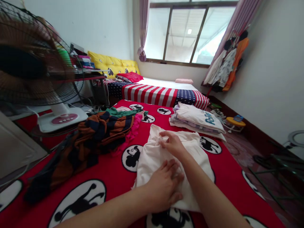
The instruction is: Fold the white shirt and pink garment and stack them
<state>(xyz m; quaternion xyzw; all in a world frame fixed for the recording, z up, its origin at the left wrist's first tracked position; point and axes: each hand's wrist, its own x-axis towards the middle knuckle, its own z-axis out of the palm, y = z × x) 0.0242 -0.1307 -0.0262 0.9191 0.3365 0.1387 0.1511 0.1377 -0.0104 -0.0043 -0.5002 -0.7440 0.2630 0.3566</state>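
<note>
A white shirt (187, 148), partly folded into a rough rectangle, lies on the red bedspread (228, 177) right in front of me. My left hand (166, 185) rests flat on its near part, fingers spread. Further up, my right hand (173, 143) has thumb and fingers drawn together on the fabric near the far left corner, where the cloth bunches. Beyond, to the right, sits a stack of folded clothes (197, 117), a white printed shirt on top. To the left is a loose heap with a brown-and-black striped garment (104, 126) and a pink one (134, 129).
A fan (63, 114) with a wire cage stands at the left edge. Behind is another bed with a striped cover (152, 95), below a window. Clothes (229, 63) hang on the right wall. A small round stool (235, 122) is on the floor at right.
</note>
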